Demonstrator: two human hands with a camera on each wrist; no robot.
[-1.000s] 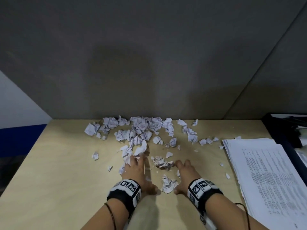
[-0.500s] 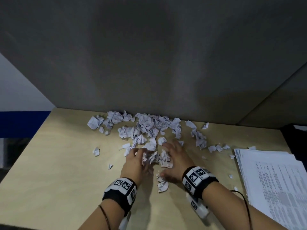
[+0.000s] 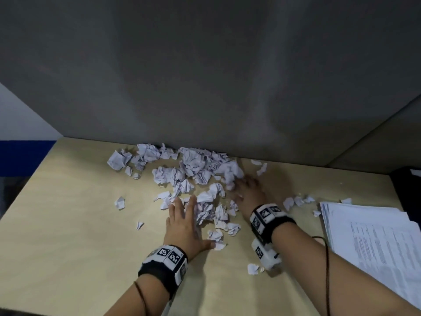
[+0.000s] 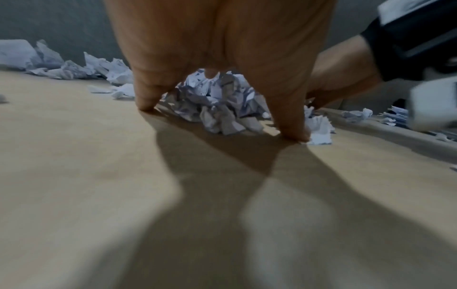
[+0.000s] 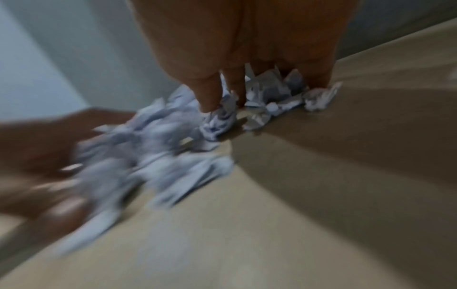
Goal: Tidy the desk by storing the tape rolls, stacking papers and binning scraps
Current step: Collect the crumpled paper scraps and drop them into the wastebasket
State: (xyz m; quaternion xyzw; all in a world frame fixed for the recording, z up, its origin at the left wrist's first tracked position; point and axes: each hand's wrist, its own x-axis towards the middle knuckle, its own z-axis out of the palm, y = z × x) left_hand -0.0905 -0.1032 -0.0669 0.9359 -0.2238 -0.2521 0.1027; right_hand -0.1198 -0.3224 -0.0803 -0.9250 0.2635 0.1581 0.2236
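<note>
A heap of crumpled white paper scraps [image 3: 193, 169] lies on the wooden desk [image 3: 68, 224] against the grey partition. My left hand [image 3: 184, 215] lies flat on the desk with its fingers spread, touching the near scraps [image 4: 222, 109]. My right hand [image 3: 248, 190] reaches further back, its straight fingers pressing into the right side of the heap [image 5: 259, 101]. Neither hand holds anything. A stack of printed papers [image 3: 376, 242] lies at the right. No tape rolls are in view.
Stray scraps lie apart: several at the left [image 3: 120, 202], one near my right wrist [image 3: 252, 269], several beside the paper stack [image 3: 296, 200]. A dark object [image 3: 407, 185] sits at the far right edge. Bare desk spreads to the left and front.
Both hands have moved away from me into the scraps; the right hand reached furthest, toward the back right of the heap. The scraps between my hands have bunched up toward the partition.
</note>
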